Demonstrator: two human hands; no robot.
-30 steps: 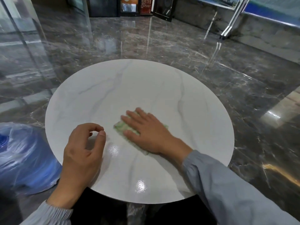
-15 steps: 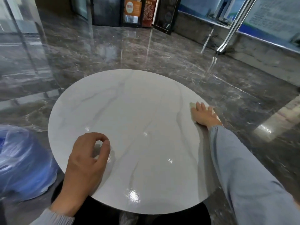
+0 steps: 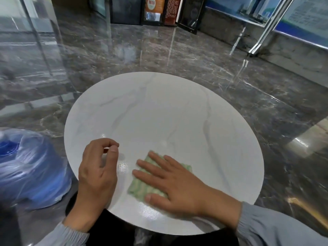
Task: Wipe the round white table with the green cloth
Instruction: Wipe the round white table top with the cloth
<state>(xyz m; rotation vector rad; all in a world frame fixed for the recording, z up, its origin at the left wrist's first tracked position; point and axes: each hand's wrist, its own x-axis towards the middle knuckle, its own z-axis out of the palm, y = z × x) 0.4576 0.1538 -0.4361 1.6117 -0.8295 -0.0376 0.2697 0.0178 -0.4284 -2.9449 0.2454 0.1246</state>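
Observation:
The round white table (image 3: 159, 112), faintly grey-veined, fills the middle of the head view. A folded green cloth (image 3: 142, 187) lies flat on its near part. My right hand (image 3: 175, 187) presses down on the cloth with straight, spread fingers and covers most of it. My left hand (image 3: 96, 173) hovers over the table's near left edge, to the left of the cloth. Its fingers are loosely curled and hold nothing.
A large blue water bottle wrapped in clear plastic (image 3: 26, 166) stands on the floor close to the table's left edge. Glossy dark marble floor (image 3: 177, 55) surrounds the table. Dark display stands (image 3: 154, 9) line the far wall, and a metal frame (image 3: 266, 23) slants at the right.
My right hand has swept the cloth from the table's far right edge back to the near middle. My left hand has stayed in about the same place.

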